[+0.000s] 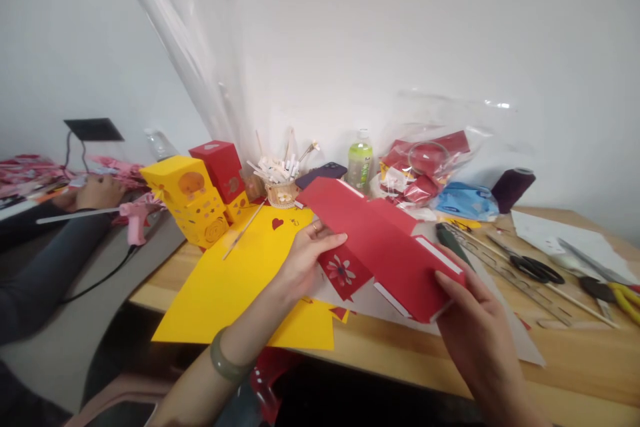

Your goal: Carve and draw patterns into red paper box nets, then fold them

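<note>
A red card cutout (375, 240), partly folded, is held up above the table between both hands. White strips run along several of its edge flaps, and a flower-shaped cutout shows on its lower panel. My left hand (310, 250) pinches the left side of the card, thumb on top. At the card's right end, my right hand (473, 300) grips it with the thumb on the face and the fingers behind. Beneath lies a large yellow sheet (240, 280) with a small red heart (277, 223) on it. A white sheet lies partly under the card.
Yellow boxes (185, 193) and a red box (217, 163) stand left of centre. Behind are a small basket (283, 195), a bottle (360, 160) and a plastic bag (425, 160). Scissors (537, 269) lie right. Another person's hand (100, 191) and a pink glue gun (135, 220) are left.
</note>
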`<state>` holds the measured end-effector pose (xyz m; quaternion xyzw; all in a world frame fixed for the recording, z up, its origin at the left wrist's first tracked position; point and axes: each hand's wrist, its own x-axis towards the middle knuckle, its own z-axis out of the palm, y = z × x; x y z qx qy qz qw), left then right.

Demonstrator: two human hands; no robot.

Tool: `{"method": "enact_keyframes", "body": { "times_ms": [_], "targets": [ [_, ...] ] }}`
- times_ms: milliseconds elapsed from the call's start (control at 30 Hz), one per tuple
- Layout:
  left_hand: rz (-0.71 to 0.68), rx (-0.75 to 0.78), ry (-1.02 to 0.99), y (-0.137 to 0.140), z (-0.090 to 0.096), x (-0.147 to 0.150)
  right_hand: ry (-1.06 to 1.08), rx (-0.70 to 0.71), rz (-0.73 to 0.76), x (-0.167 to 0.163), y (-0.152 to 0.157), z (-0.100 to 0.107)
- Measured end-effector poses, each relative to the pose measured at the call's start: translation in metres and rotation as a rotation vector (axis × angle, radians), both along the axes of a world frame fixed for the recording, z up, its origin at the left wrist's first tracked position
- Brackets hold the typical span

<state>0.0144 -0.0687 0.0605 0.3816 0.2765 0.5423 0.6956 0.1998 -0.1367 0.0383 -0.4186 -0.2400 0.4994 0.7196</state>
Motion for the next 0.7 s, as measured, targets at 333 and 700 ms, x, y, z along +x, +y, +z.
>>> {"method": "enact_keyframes", "body": {
  "times_ms": [333,700],
  "targets": [
    [0.069,0.107,0.085,0.015,0.007,-0.015,-0.266,-0.014,0.036,0.02,0.007,-0.003],
    [0.104,0.024,0.175,0.024,0.005,-0.021,0.038,-0.228,0.271,0.023,0.014,0.001]
  ]
}}
